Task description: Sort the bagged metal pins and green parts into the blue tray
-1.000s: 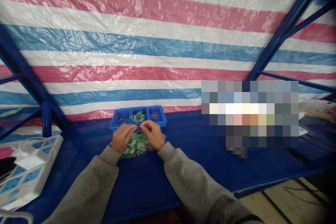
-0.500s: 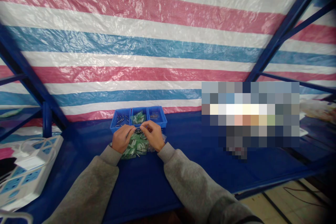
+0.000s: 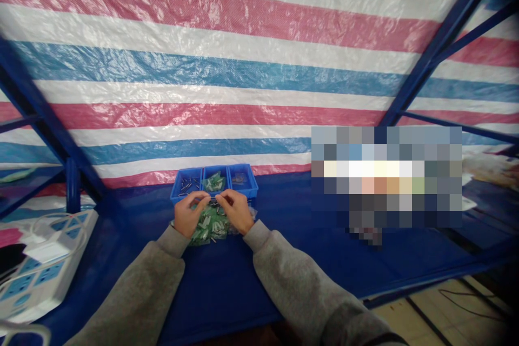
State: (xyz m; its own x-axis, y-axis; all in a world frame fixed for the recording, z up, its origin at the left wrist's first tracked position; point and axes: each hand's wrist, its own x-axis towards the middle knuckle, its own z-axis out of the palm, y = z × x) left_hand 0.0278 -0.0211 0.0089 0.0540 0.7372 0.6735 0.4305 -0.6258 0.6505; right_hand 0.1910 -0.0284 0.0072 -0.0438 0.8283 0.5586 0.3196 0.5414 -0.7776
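My left hand [image 3: 188, 215] and my right hand [image 3: 237, 213] meet fingertip to fingertip just in front of a blue divided tray [image 3: 254, 192]. Both are closed in a pinch, with a small thin metal piece [image 3: 213, 198] between them; its exact kind is too small to tell. Under and between the hands lie green plastic bags [image 3: 219, 230] with silver metal pieces on them. The tray's left compartment holds loose dark metal pins [image 3: 187, 185]. A green bag of parts [image 3: 214, 182] sits in the middle one, and small parts [image 3: 239, 179] lie in the right one.
A white power strip [image 3: 60, 281] with cables lies on the left of the blue table [image 3: 219, 292]. Blue metal frame posts [image 3: 73, 184] flank the table, and a striped plastic sheet [image 3: 243, 75] hangs behind. A pixelated patch hides the area at right.
My fingertips have shifted slightly around the small metal piece, and the right hand has dropped a little. Tray and bags stay where they were.
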